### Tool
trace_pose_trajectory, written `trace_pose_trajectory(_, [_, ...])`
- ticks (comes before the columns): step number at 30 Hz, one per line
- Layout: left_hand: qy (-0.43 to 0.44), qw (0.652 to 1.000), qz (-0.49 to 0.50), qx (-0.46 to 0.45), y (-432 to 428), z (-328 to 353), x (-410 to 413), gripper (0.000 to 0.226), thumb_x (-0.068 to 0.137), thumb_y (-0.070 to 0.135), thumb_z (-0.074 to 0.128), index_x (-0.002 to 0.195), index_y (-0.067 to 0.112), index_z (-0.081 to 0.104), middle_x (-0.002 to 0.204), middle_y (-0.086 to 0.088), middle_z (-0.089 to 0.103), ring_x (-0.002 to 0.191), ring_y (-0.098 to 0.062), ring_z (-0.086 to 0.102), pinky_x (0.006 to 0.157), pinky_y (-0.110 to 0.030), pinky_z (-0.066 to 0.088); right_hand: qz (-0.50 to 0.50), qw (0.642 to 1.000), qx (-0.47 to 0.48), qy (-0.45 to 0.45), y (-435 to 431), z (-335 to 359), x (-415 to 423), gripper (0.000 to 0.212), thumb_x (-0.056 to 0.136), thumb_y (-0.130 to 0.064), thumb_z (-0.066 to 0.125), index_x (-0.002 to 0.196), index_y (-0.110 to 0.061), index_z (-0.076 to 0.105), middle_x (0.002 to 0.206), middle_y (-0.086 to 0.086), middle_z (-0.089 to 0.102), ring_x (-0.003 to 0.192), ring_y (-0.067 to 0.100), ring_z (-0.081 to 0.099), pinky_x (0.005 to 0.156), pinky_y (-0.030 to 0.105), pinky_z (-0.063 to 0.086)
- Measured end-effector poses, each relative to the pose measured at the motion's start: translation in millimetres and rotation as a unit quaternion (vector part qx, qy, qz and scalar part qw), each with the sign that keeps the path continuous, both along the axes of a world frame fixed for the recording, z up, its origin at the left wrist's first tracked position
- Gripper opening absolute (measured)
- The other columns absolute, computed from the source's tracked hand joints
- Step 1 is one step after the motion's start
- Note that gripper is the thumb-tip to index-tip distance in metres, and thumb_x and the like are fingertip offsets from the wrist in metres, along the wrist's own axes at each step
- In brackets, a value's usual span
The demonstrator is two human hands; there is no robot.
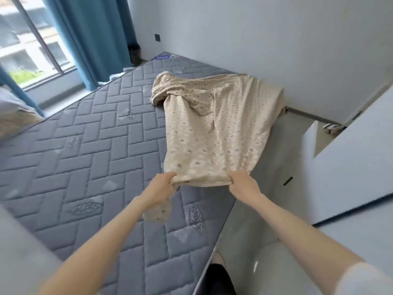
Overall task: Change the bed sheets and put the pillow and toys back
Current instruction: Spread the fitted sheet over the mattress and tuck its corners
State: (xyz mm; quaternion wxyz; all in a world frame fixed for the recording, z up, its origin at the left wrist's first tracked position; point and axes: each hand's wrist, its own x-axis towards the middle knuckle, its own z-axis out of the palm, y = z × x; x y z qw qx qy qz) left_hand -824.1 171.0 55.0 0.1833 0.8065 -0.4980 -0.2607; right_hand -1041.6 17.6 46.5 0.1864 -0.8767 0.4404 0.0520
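Two bare forearms reach out, the right one coming from a white sleeve [365, 279], and both stretch over the near end of the grey quilted mattress [85, 145]. The left hand [161, 186] has its fingers curled tight round a bunched edge of the beige printed sheet [212, 128], and the right hand [242, 184] grips the same edge just along from it, knuckles up. Between the two fists the hem sags a little, and a loose flap of cloth dangles under the left wrist, above the mattress top. From the hands the sheet runs away, lifted off the mattress, towards the mattress's far right side, where it drapes over the edge by the white wall. One rumpled fold of it lies heaped on the quilting in the far half of the mattress. The rest of the mattress top is bare. A blue label [162, 57] sits at the mattress's far corner. Beyond the mattress's left side hangs a blue curtain [91, 35] beside a big window [32, 39]. Off the mattress's right side stands a white cabinet [350, 167], and past it sits a small striped thing I cannot make out.
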Motion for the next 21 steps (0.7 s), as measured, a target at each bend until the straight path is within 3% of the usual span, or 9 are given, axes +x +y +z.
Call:
trace_pose_trajectory(2, [0.026,0.999,-0.027,0.027,5,1,-11,0.017,0.089,0.009,0.041,0.082,0.018,0.053,0.078,-0.002,0.061,0.078,-0.028,0.057,0.057,-0.029,0.036,-0.041,0.998,-0.041,0.014,4,2,-6,0.051,0.084,-0.005,0.043,0.132,-0.021,0.048,0.137,0.015,0.032,0.127,0.036,0.03,0.088,0.034,0.04])
trace_pose_trajectory(4, [0.046,0.993,-0.064,0.084,11,1,-22,0.007,0.089,0.026,0.045,0.092,0.022,0.05,0.087,0.001,0.061,0.084,-0.025,0.057,0.06,-0.028,0.039,-0.124,0.991,-0.048,-0.001,5,2,-11,0.044,0.085,-0.008,0.044,0.126,-0.02,0.05,0.138,0.019,0.026,0.122,0.039,0.027,0.09,0.038,0.04])
trace_pose_trajectory(7, [0.018,0.98,-0.095,0.176,18,8,-39,0.054,0.076,0.051,0.06,0.115,0.018,0.044,0.105,-0.002,0.061,0.094,-0.023,0.058,0.067,-0.028,0.043,-0.227,0.959,0.148,-0.086,6,-3,-18,0.053,0.091,-0.016,0.039,0.143,-0.022,0.032,0.14,0.017,0.036,0.12,0.036,0.042,0.088,0.036,0.041])
trace_pose_trajectory(9, [-0.07,0.961,-0.146,0.226,18,12,-46,0.036,0.079,0.038,0.065,0.095,0.008,0.052,0.085,-0.007,0.057,0.073,-0.02,0.054,0.059,-0.025,0.042,-0.284,0.905,0.25,-0.193,11,-5,-18,0.062,0.094,-0.017,0.04,0.151,-0.024,0.018,0.141,0.009,0.044,0.118,0.032,0.05,0.092,0.035,0.047])
trace_pose_trajectory(11, [-0.145,0.948,-0.153,0.236,16,19,-52,0.013,0.086,0.011,0.052,0.076,0.003,0.05,0.065,-0.009,0.044,0.059,-0.022,0.046,0.054,-0.031,0.044,-0.353,0.837,0.3,-0.292,17,-8,-15,0.058,0.095,-0.015,0.043,0.149,-0.025,0.025,0.136,0.008,0.052,0.114,0.03,0.056,0.095,0.042,0.05])
trace_pose_trajectory(15, [-0.195,0.935,-0.184,0.232,14,15,-65,0.026,0.091,0.004,0.041,0.105,-0.007,0.06,0.099,-0.02,0.061,0.1,-0.035,0.059,0.091,-0.044,0.047,-0.466,0.637,0.417,-0.451,24,-10,-12,0.04,0.097,-0.006,0.043,0.136,-0.017,0.046,0.121,0.012,0.061,0.096,0.028,0.062,0.078,0.042,0.056])
trace_pose_trajectory(17, [-0.262,0.911,-0.23,0.221,13,4,-70,0.029,0.092,0.005,0.04,0.116,-0.005,0.053,0.121,-0.018,0.046,0.12,-0.034,0.043,0.11,-0.054,0.027,-0.487,0.577,0.439,-0.487,25,-6,-17,0.031,0.098,-0.009,0.044,0.127,-0.014,0.054,0.115,0.013,0.065,0.095,0.029,0.063,0.074,0.045,0.056])
trace_pose_trajectory(19, [-0.292,0.905,-0.252,0.178,13,-6,-74,0.031,0.09,0.003,0.042,0.121,-0.001,0.048,0.135,-0.016,0.031,0.13,-0.033,0.027,0.115,-0.056,0.011,-0.494,0.533,0.458,-0.512,26,-3,-21,0.027,0.099,-0.018,0.046,0.122,-0.014,0.058,0.109,0.012,0.066,0.095,0.031,0.063,0.074,0.048,0.056])
trace_pose_trajectory(21, [-0.271,0.912,-0.263,0.159,14,-11,-79,0.03,0.089,-0.001,0.04,0.116,0.001,0.051,0.13,-0.016,0.041,0.123,-0.032,0.038,0.112,-0.046,0.023,-0.504,0.496,0.468,-0.53,29,-2,-23,0.031,0.1,-0.027,0.044,0.125,-0.014,0.057,0.118,0.014,0.063,0.106,0.036,0.06,0.087,0.057,0.05])
